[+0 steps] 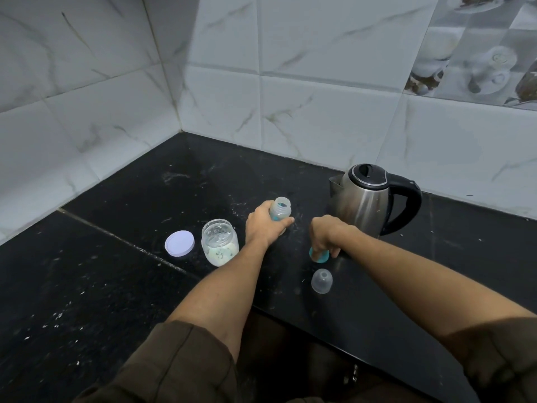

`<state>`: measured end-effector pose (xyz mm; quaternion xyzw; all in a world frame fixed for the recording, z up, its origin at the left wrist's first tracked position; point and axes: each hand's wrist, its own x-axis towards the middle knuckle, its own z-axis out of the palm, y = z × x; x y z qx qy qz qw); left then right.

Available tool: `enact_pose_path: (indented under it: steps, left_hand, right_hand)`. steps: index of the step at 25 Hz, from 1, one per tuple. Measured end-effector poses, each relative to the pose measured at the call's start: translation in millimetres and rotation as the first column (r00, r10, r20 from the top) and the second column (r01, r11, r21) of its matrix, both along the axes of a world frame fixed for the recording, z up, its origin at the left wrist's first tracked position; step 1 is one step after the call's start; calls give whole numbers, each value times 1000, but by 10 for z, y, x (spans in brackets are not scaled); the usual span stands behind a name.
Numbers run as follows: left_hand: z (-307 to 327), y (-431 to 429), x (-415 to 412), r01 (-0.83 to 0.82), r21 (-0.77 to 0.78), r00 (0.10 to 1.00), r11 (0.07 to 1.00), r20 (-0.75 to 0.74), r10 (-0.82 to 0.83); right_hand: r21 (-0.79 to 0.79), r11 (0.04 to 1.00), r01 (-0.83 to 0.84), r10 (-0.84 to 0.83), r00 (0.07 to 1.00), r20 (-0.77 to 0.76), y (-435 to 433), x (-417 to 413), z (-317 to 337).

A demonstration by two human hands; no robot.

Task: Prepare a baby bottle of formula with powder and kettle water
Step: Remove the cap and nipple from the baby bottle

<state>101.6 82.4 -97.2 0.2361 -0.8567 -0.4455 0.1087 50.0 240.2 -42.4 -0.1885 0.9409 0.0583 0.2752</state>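
Observation:
My left hand [266,222] grips an open clear baby bottle [280,209] with blue markings, standing upright on the black counter [116,271]. My right hand [327,235] holds the bottle's blue collar with its teat [319,255] down against the counter. The clear bottle cap [322,280] lies just in front of that hand. An open jar [220,242] with pale powder at its bottom stands left of the bottle. Its white lid [179,244] lies flat beside it. A steel kettle [369,200] with a black handle stands behind my right hand, lid closed.
Marble-pattern wall tiles [261,82] enclose the counter at the back and left, forming a corner. The counter's front edge [363,359] runs diagonally below my right forearm. White specks are scattered over the black surface.

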Motion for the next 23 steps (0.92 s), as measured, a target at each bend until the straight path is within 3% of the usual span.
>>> enact_pose_path:
  steps: [4,10,23]
  left_hand:
    - [-74,7,18,3,0,1000,1000,12,-3]
    - [-156,2,37,-6,19,1000,1000,10,6]
    - [-313,-48,76,-23,71,999,997,23,22]
  right_hand:
    - [17,999,43,-44,995,90,12,4,-99]
    - [-70,998,5,-6,1000,-4,-53,-33,-186]
    - [-3,998,-66,66,998,23,-76,-73,-214]
